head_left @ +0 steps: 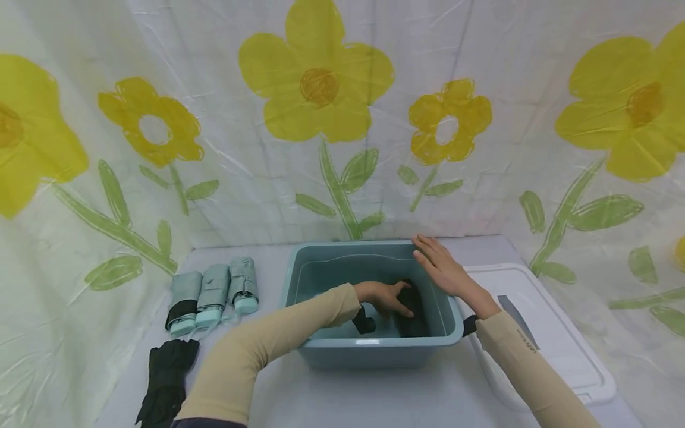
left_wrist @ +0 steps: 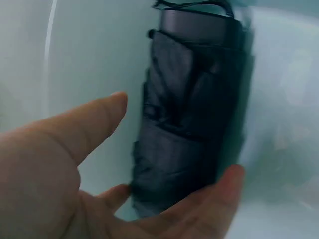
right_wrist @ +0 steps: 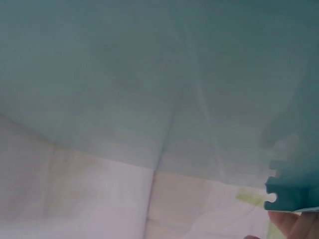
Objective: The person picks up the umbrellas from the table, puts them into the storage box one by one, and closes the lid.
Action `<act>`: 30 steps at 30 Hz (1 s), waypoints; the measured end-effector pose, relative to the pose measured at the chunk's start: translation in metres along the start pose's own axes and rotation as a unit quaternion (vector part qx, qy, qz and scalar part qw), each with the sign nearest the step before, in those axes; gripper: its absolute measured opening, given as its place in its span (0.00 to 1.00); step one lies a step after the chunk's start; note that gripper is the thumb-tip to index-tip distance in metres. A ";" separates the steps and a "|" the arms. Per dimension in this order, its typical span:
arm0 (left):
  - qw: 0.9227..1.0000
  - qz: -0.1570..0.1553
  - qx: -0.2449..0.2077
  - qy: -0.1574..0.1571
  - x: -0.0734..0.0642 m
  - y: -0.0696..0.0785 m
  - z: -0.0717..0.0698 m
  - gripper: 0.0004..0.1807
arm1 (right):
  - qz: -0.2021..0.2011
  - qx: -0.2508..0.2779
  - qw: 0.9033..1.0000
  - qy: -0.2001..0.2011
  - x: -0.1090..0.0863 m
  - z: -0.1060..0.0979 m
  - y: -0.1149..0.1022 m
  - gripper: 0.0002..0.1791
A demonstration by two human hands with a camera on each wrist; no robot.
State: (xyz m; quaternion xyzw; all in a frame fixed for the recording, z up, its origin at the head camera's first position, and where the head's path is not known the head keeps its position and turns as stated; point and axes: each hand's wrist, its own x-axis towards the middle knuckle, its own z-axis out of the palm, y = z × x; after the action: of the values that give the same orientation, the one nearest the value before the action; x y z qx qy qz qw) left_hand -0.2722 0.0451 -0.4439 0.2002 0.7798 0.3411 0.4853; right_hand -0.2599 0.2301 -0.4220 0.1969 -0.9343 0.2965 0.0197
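Note:
A folded black umbrella (head_left: 416,318) lies in the blue-green plastic bin (head_left: 350,343), along its right side. My left hand (head_left: 382,297) reaches down into the bin over this umbrella. In the left wrist view its thumb stands apart from the black fabric (left_wrist: 182,144), while the other fingers spread at the umbrella's lower end. Outstretched, my right hand (head_left: 440,267) rests at the bin's right rim, near the back corner. The right wrist view shows mostly bin wall (right_wrist: 124,74), with some fingertips (right_wrist: 304,226) at the lower right corner.
Three folded light-green umbrellas (head_left: 214,294) lie side by side left of the bin. A black folded fabric item (head_left: 167,377) lies in front of them. Right of the bin is a white lid (head_left: 562,339) with a dark grey strip. A flower-printed sheet (head_left: 342,196) hangs behind the table.

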 end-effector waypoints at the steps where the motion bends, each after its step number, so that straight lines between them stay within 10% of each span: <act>1: 1.000 -0.003 0.018 -0.001 -0.001 0.001 -0.001 0.41 | 0.000 0.002 1.000 0.000 0.000 0.000 0.000 0.30; 9: 0.989 0.016 0.144 -0.019 -0.019 0.011 -0.010 0.35 | 0.000 0.013 1.000 -0.001 -0.001 0.002 0.001 0.31; 18: 0.979 0.131 0.158 -0.018 -0.048 0.028 -0.021 0.32 | -0.001 0.014 1.000 0.002 -0.001 0.000 0.000 0.31; 30: 0.967 0.186 0.173 0.017 -0.096 0.027 -0.030 0.28 | 0.004 0.023 1.000 0.001 0.000 0.000 -0.001 0.31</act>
State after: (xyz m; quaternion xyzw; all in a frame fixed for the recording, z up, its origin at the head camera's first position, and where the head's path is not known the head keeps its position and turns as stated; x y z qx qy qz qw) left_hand -0.2562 -0.0080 -0.3559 0.4168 0.7841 0.2890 0.3578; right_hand -0.2589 0.2292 -0.4211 0.1938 -0.9280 0.3178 0.0148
